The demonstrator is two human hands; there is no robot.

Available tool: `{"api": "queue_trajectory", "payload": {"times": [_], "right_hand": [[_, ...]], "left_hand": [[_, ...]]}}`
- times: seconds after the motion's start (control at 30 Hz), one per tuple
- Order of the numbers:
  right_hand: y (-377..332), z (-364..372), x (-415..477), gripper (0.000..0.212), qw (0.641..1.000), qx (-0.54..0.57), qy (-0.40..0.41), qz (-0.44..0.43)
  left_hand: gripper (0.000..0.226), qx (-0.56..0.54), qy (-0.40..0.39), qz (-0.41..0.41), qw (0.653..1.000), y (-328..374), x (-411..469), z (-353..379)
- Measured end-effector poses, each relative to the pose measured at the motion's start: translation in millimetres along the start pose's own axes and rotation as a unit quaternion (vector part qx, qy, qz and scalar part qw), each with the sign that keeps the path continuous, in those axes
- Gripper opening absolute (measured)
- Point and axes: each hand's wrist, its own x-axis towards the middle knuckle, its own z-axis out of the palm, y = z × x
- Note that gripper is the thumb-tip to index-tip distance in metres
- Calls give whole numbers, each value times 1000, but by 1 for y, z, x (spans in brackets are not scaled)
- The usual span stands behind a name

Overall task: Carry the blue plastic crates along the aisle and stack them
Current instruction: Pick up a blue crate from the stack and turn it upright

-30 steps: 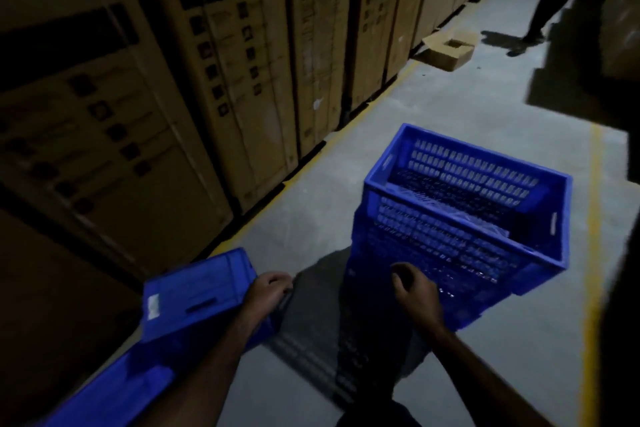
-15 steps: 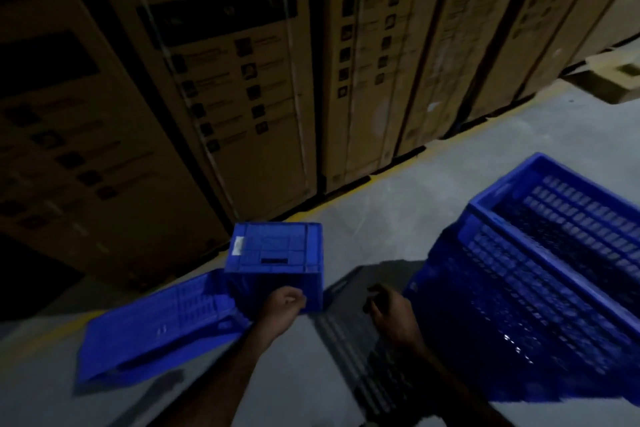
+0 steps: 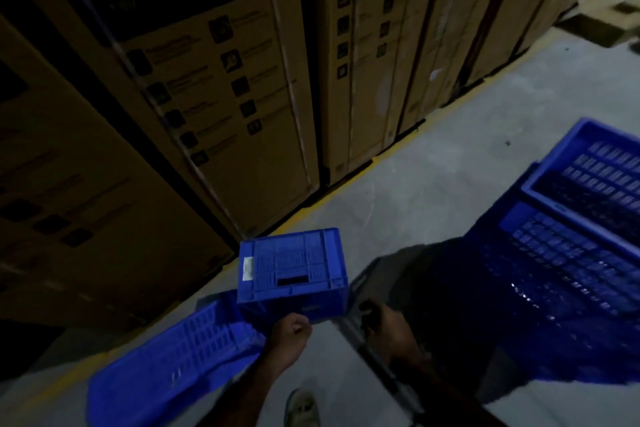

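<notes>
A small blue crate [image 3: 292, 267] with a white label hangs tilted above the floor at centre. My left hand [image 3: 290, 333] grips its lower edge in a fist. Below and left of it, another blue crate [image 3: 173, 367] lies slanted on the floor. At the right, two large blue crates [image 3: 571, 253] sit nested together and tipped toward me. My right hand [image 3: 389, 331] curls round their dark near edge, where the shadow hides the exact grip.
Tall cardboard boxes [image 3: 225, 97] line the left side of the aisle behind a yellow floor line [image 3: 346, 191]. A loose cardboard box [image 3: 602, 21] lies at the far right. My shoe [image 3: 301, 406] shows on the grey concrete floor [image 3: 450, 149].
My view has swung left toward the boxes. The small crate has risen and turned its labelled side up. The nested crates have slid to the frame's right edge.
</notes>
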Motion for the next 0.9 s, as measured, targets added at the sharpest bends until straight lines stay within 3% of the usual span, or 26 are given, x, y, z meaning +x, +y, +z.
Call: {"api": "queue_trajectory", "payload": {"times": [0.13, 0.23, 0.37, 0.47, 0.53, 0.63, 0.77, 0.9], "right_hand": [[3, 42, 48, 27, 996, 20, 18, 81], [15, 74, 93, 22, 995, 21, 20, 100], [34, 109, 151, 24, 984, 70, 18, 162], [46, 132, 179, 32, 965, 138, 30, 220], [52, 150, 191, 30, 938, 235, 35, 252], [50, 173, 202, 28, 856, 412, 42, 310], [47, 193, 217, 21, 815, 489, 93, 297], [46, 204, 227, 17, 768, 557, 145, 282]], "left_hand": [[7, 85, -31, 22, 996, -16, 69, -7], [22, 160, 2, 52, 986, -34, 122, -4], [51, 329, 92, 129, 931, -59, 175, 8], [56, 376, 115, 177, 902, -74, 203, 17], [50, 403, 130, 205, 882, -84, 220, 23], [50, 423, 159, 235, 861, -92, 231, 24], [43, 379, 232, 292, 847, -120, 232, 21], [53, 380, 204, 293, 853, -132, 240, 17]]}}
